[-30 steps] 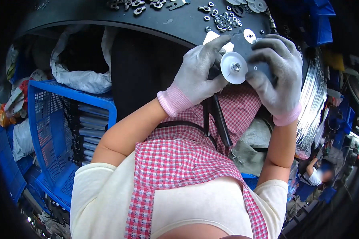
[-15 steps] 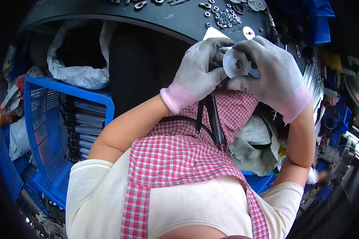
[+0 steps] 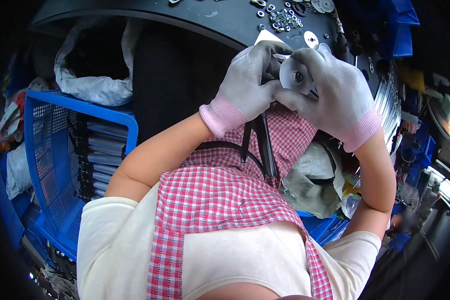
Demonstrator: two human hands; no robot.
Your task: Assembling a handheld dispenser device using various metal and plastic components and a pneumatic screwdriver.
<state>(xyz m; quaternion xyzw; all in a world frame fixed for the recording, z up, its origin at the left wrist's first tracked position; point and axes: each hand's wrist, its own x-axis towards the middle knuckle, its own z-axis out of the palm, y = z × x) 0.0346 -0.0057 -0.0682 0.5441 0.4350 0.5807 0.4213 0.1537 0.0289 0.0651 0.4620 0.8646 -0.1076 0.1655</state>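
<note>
Both my hands wear grey-white work gloves with pink cuffs and meet in front of my apron. Between them is a translucent white disc (image 3: 288,75) with a dark round metal fastener at its centre. My right hand (image 3: 334,86) is closed on the disc, its fingers at the upper edge and its thumb at the lower edge. My left hand (image 3: 249,79) is closed around a black part behind the disc, mostly hidden by the glove. Below it black tubes (image 3: 267,150) hang down over the red-checked apron; how they join the black part is hidden.
On the dark table (image 3: 185,16) ahead lie a pile of small metal nuts (image 3: 284,21), a white disc with holes (image 3: 311,39) and white paper (image 3: 268,37). A blue crate (image 3: 82,100) stands left, near a white sack (image 3: 97,90). Metal rods (image 3: 388,105) lie at the right.
My right hand has shifted slightly left, its thumb now at the disc's lower edge near my left thumb. The whole view has shifted a little.
</note>
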